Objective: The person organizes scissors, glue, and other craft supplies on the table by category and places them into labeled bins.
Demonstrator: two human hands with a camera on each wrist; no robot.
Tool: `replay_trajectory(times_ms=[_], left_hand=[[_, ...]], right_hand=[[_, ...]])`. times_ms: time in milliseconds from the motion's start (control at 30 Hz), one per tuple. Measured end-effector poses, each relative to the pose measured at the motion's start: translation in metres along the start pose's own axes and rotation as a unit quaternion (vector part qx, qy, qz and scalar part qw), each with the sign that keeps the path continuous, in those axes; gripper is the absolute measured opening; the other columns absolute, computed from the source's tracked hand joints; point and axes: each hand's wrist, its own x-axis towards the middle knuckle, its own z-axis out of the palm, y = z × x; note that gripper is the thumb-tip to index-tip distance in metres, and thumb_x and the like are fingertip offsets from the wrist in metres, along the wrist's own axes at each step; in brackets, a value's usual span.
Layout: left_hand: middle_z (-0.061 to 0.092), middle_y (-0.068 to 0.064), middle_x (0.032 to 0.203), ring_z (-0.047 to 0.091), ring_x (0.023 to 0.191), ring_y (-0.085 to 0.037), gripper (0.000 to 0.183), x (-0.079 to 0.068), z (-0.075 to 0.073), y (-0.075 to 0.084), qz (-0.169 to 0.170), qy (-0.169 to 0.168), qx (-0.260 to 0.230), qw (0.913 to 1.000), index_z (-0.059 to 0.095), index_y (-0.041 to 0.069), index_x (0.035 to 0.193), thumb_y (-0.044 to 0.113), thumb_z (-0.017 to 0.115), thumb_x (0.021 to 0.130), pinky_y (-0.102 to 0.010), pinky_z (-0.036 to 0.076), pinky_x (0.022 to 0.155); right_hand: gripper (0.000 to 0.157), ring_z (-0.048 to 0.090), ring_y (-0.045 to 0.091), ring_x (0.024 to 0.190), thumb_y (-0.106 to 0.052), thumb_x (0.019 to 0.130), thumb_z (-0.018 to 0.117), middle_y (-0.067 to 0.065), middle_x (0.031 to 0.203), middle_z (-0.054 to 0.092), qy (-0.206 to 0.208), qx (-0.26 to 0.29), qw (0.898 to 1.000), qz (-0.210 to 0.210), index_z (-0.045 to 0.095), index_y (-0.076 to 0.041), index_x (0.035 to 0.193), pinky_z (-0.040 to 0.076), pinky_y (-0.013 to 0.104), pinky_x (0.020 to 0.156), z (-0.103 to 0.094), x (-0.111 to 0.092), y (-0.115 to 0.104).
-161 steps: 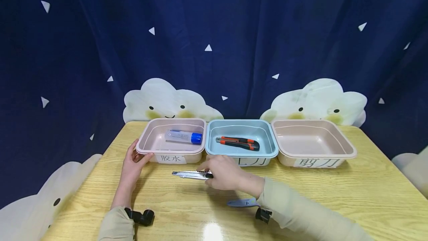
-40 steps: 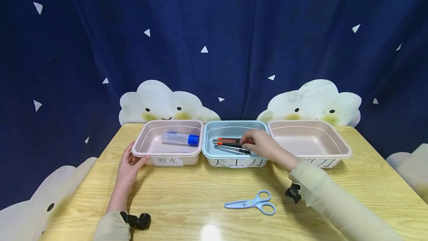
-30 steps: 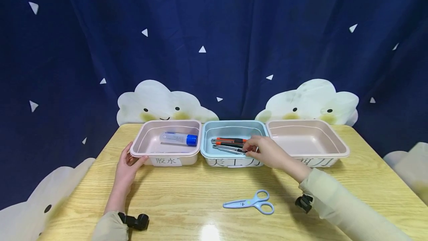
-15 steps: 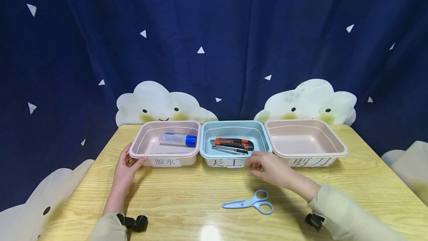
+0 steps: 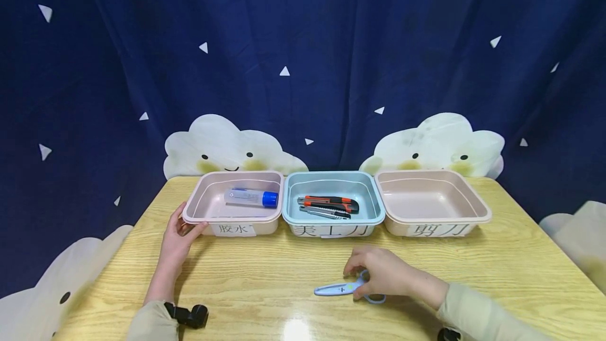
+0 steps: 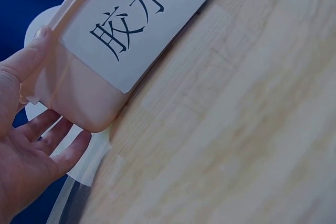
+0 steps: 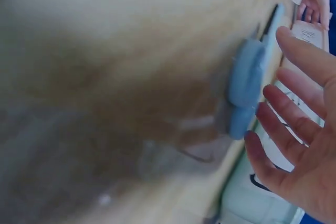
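My left hand holds the front left corner of the left pink bin. In the left wrist view its thumb lies on the rim, while the fingers bend around below the corner. My right hand is over the handle loops of light blue scissors on the table, thumb and fingers spread either side. The right wrist view shows the scissors just beyond the loosely bent fingertips. Inside the middle blue bin lie an orange and black utility knife and a silver one.
A clear glue bottle with a blue cap lies in the left bin. At the right end of the row stands another pink bin. The bins stand side by side along the back of the wooden table, before a dark blue curtain.
The silver utility knife, earlier in my right hand above the table, now lies in the blue bin. My right hand has come back down to the scissors. My left hand stays at its bin.
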Motion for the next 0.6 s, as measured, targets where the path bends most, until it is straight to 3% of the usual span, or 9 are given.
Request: replay_trajectory(times_ms=[233, 600], left_hand=[[0.036, -0.015, 0.139, 0.036, 0.123, -0.025, 0.081, -0.002, 0.0, 0.0, 0.001, -0.001, 0.001, 1.0, 0.013, 0.022, 0.147, 0.028, 0.065, 0.084, -0.002, 0.036, 0.075], [0.037, -0.012, 0.139, 0.036, 0.121, -0.02, 0.081, -0.001, 0.001, -0.002, 0.002, 0.002, -0.002, 1.0, 0.014, 0.023, 0.147, 0.028, 0.065, 0.084, -0.002, 0.037, 0.076]], right_hand=[[0.031, 0.048, 0.0, 0.075, -0.034, 0.062, 0.08, -0.017, 0.083, 0.053, -0.002, -0.017, 1.0, 0.002, 0.067, -0.027, 0.089, 0.041, 0.018, 0.063, 0.008, -0.002, -0.001], [0.021, 0.047, -0.005, 0.072, -0.02, 0.064, 0.078, -0.02, 0.075, 0.054, -0.008, 0.035, 0.999, 0.013, 0.068, -0.025, 0.081, 0.041, 0.016, 0.064, 0.013, -0.001, 0.0]])
